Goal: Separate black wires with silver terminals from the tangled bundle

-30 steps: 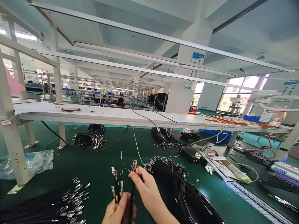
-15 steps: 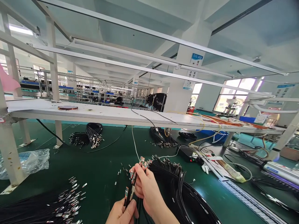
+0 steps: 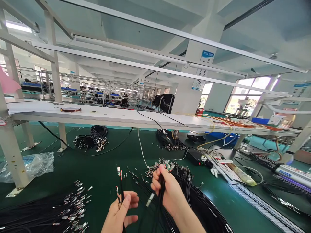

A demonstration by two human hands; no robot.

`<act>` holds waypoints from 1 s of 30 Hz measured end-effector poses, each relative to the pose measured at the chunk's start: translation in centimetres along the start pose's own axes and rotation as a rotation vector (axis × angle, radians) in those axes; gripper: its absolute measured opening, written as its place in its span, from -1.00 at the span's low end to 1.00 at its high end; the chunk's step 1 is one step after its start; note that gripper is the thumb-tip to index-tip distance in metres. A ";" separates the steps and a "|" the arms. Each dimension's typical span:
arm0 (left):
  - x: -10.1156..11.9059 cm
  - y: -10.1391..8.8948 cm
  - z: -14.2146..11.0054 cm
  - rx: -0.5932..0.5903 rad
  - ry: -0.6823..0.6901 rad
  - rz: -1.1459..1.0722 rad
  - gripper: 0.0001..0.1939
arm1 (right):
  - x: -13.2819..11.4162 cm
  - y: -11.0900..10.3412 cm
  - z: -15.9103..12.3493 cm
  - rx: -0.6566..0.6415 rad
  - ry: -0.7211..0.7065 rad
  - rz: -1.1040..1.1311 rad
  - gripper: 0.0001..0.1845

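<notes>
My left hand (image 3: 120, 210) is closed around a black cable (image 3: 121, 187), thumb against fingers. The cable stands upright, a small white connector (image 3: 119, 169) and coloured wires showing at its top; a second stripped end pokes up beside it. To the right, my right hand (image 3: 167, 187) grips several black cables (image 3: 160, 200) in a bunch, their connector ends above the thumb. Below that hand a metal-coloured plug (image 3: 150, 199) hangs down. Behind and beside it lies a large bundle of black cables (image 3: 206, 210) on the green table, with many bare wire ends at its top.
Another cable bundle (image 3: 31, 207) lies at lower left, tips pointing right. Two coiled bundles rest below the white shelf (image 3: 116, 119). A black box (image 3: 194, 157) with a red light, a slotted rail (image 3: 257, 207) and a plastic bag (image 3: 39, 166) are on the table.
My hands have moved apart: the left went left with a cable, the right went right with the bunch. Before, they were close together over the cable ends.
</notes>
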State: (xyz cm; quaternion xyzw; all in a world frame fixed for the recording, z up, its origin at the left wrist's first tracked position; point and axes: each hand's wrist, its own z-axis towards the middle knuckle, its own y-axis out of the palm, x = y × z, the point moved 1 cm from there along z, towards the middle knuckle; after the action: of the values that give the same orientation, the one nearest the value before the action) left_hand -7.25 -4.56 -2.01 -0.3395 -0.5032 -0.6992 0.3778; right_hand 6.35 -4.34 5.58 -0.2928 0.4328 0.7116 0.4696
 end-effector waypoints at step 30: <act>-0.7 -1.5 -0.7 -0.213 0.117 0.823 -0.62 | 5.0 1.8 -2.4 -0.537 0.116 -0.681 -0.76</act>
State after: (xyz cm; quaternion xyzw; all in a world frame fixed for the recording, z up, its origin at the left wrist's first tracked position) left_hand -8.31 -4.80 -3.49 -0.5087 -0.2286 -0.5562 0.6161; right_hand 2.80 -4.74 0.95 -0.5700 0.1370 0.5859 0.5595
